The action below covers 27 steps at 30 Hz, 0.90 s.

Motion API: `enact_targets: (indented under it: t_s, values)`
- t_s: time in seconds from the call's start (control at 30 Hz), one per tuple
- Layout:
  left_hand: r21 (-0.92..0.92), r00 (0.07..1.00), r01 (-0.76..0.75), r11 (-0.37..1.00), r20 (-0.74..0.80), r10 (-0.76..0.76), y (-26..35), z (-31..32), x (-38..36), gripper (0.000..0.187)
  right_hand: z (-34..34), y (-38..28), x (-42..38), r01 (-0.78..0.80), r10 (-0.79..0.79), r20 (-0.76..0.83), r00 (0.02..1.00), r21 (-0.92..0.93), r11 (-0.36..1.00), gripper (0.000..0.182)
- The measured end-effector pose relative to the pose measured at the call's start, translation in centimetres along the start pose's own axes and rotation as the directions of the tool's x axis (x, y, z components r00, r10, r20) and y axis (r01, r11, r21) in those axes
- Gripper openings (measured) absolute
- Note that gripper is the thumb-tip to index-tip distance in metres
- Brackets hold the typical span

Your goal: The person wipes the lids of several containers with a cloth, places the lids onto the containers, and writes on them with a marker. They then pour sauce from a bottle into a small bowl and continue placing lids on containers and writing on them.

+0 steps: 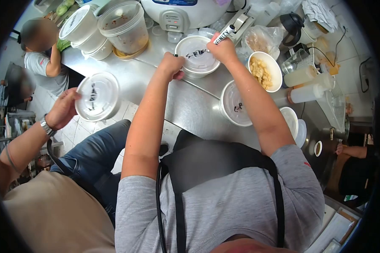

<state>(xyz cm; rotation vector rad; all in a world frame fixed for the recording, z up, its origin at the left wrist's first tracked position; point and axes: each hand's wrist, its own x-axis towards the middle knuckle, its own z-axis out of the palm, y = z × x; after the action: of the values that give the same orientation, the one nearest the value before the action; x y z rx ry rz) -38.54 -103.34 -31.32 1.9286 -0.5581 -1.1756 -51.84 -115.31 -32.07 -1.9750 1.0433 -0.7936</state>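
My right hand (224,49) grips a white marker (223,34) with a black end and dark lettering. Its lower end is hidden by my fingers, over a round lidded tub (198,63) whose clear lid bears black handwriting. At the left rim of that tub, my left hand (172,66) is curled closed, with a small black cap (176,55) showing at its fingers. Nearer my body, partly behind my right forearm, sits another lidded tub (233,105) with black writing. A white bowl of pale yellow food (261,72) stands right of my forearm.
At left a co-worker's hand (63,107) holds a lidded tub with writing (98,97). A large white appliance (173,17) stands behind the steel counter (190,103). Stacked tubs (86,31), squeeze bottles (306,93) and a dark-lidded jug (292,27) surround the workspace. Another person stands far right.
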Motion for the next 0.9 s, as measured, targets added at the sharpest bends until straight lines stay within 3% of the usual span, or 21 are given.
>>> enact_targets:
  t_s: [0.07,0.2,0.3,0.37,0.47,0.57,0.67,0.8,0.83,0.87,0.9]
  values:
    - [-0.064,0.998,-0.063,0.996,0.011,0.063,-0.8,0.0,0.6,0.033,-1.1,-1.3,-0.4,-0.030,0.027,0.072,0.997,0.038,0.999,0.014]
    - [-0.171,0.985,-0.172,0.970,-0.003,0.174,-1.2,-0.2,-0.2,0.030,-5.9,-3.1,-1.2,-0.003,0.034,-0.076,0.996,0.373,0.928,0.013]
    - [0.065,0.883,-0.450,0.891,-0.120,0.455,-0.8,-0.5,-3.3,0.026,-11.4,-5.0,-5.4,0.117,0.040,-0.283,0.958,0.517,0.848,0.018]
    - [0.008,0.853,-0.507,0.862,-0.142,0.503,0.9,-0.5,-7.7,0.023,-13.7,-4.8,-8.4,0.181,0.025,-0.383,0.924,0.491,0.852,0.022]
    - [-0.203,0.924,-0.368,0.908,0.033,0.382,1.6,-0.4,-11.2,0.030,-14.8,-3.3,-12.1,0.196,0.094,-0.474,0.876,0.526,0.828,0.027]
    - [-0.373,0.928,-0.188,0.909,0.234,0.289,1.4,2.7,-13.6,0.032,-15.0,-1.4,-15.1,0.145,0.230,-0.479,0.847,0.625,0.767,0.029]
    - [-0.353,0.891,-0.072,0.933,0.397,0.219,0.6,5.8,-14.6,0.026,-15.3,-1.0,-17.1,0.097,0.309,-0.509,0.803,0.624,0.775,0.026]
    - [-0.213,0.866,-0.090,0.973,0.466,0.182,0.0,7.7,-15.1,0.027,-16.8,-1.7,-19.0,0.208,0.115,-0.533,0.838,0.507,0.837,0.016]
    - [-0.065,0.872,-0.347,0.935,0.344,0.348,-0.2,7.5,-15.2,0.028,-17.0,-2.2,-19.4,0.177,0.110,-0.453,0.885,0.545,0.820,0.014]
    - [0.115,0.817,-0.558,0.822,0.249,0.520,-0.5,7.1,-15.4,0.028,-17.2,-3.6,-19.9,0.141,0.104,-0.369,0.924,0.579,0.803,0.012]
    - [0.305,0.703,-0.706,0.639,0.189,0.686,-0.4,6.9,-16.0,0.028,-17.4,-5.1,-20.5,0.107,0.092,-0.286,0.954,0.609,0.786,0.009]
